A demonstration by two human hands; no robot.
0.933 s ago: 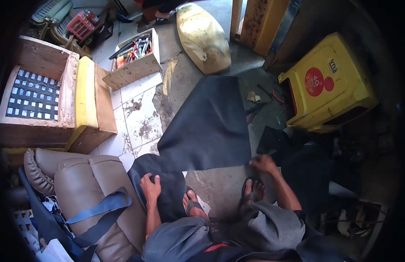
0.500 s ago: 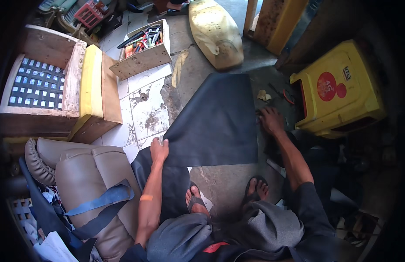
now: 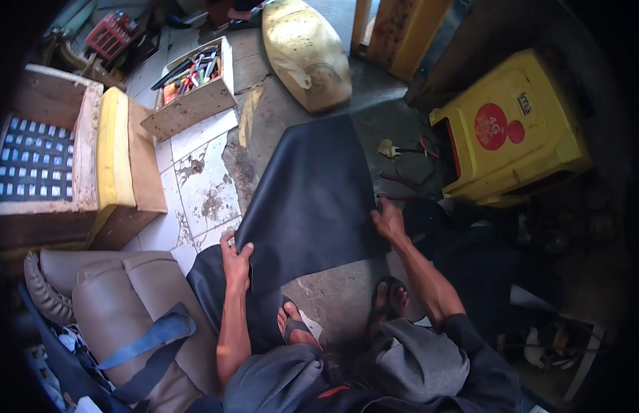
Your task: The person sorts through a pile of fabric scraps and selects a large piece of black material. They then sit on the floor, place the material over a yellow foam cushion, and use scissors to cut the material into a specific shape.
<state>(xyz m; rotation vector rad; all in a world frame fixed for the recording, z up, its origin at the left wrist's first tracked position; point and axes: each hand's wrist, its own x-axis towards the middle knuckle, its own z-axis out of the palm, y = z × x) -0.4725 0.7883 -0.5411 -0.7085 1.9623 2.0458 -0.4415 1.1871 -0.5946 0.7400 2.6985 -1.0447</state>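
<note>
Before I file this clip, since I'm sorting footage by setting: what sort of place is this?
Probably a small upholstery workshop: a wooden frame strung with black webbing, a brown padded cushion, and a wooden box of hand tools lie around a spread black leather-like sheet.

Yellow stool (image 3: pixel 539 138), right; wooden box (image 3: pixel 188 113) (tools (image 3: pixel 193 77) inside), upper left.

Uneven light, contrast strong. Brightest at top: pale elongated slab (image 3: pixel 307 51) takes daylight, near glare on its upper half. White tiles (image 3: pixel 208 186) bright, slightly washed out. Soft sheen on black sheet (image 3: pixel 312 186). Right side dim beyond yellow stool (image 3: pixel 539 148); lower right murky, detail lost. Corners black, straight edges bowed by fisheye. Middle reasonably sharp; margins softer.
</note>
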